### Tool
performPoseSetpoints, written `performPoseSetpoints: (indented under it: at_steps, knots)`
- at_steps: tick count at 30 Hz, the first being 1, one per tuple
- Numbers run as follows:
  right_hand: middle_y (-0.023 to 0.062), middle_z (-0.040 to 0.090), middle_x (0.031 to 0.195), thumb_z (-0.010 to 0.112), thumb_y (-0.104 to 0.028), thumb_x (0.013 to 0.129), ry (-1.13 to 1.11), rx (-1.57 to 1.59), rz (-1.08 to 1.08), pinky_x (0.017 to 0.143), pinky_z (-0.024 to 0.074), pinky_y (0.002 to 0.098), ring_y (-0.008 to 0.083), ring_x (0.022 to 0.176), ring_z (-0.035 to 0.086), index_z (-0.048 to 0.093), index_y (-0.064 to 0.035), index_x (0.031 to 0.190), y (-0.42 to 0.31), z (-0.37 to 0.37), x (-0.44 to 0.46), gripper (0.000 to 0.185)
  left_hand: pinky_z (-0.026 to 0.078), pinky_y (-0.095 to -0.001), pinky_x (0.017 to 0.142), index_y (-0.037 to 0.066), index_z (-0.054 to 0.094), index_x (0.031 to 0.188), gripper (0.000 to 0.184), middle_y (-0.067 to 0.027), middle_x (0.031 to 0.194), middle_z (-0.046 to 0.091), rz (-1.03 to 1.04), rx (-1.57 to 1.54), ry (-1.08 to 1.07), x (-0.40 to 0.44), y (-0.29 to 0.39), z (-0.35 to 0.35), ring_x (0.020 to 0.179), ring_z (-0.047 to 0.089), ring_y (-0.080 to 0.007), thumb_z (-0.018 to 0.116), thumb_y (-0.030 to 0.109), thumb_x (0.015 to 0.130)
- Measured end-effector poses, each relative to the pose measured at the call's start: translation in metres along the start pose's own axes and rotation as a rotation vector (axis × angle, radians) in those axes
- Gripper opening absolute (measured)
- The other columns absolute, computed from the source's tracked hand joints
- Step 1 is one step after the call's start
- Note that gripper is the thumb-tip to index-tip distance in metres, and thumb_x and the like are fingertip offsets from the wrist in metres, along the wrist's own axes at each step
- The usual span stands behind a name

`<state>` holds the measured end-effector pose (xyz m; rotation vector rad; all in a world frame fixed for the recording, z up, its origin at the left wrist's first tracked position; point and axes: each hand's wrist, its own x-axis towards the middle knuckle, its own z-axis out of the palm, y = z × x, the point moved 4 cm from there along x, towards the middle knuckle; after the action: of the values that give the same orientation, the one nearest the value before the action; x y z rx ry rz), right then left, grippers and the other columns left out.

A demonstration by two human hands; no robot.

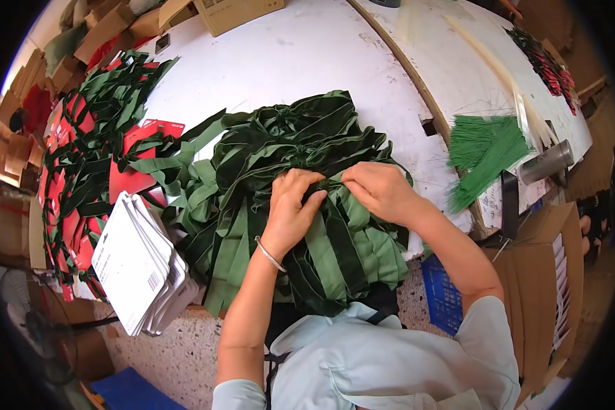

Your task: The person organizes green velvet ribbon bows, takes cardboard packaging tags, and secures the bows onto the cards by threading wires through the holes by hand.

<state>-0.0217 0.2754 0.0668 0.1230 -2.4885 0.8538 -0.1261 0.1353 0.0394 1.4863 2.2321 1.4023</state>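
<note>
A heap of dark green velvet ribbon bows lies at the table's front edge, with long tails hanging down over it. My left hand rests on the nearest bow, its fingers curled and the thumb near the middle gather. From the other side, my right hand pinches at the same gather, fingertips closed. Whatever fine piece lies between the fingertips is too small to make out. The lighter green undersides of the ribbon tails show below my hands.
White cards are stacked at the left front. Behind them lie more bows with red cards. On the right are green wire ties, a metal cylinder, a blue crate and a cardboard box. Another carton stands at the back.
</note>
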Motion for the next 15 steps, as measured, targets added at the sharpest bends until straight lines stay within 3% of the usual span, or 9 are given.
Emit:
performPoseSetpoints:
  at_steps: [15]
  knots:
    - [0.0104,0.056,0.069,0.061,-0.003,0.077,-0.049,-0.104,-0.014,0.055,0.0475,0.0384,0.0291,0.065,0.06,0.051,-0.0025,0.081,-0.002,0.002,0.011,0.011,0.039,-0.0352,0.085,0.004,0.064,0.1,0.025,-0.0099,0.096,0.06,-0.038,-0.013,-0.005,0.003,-0.001,-0.001,0.093,0.054,-0.0277,0.069,0.006,0.075]
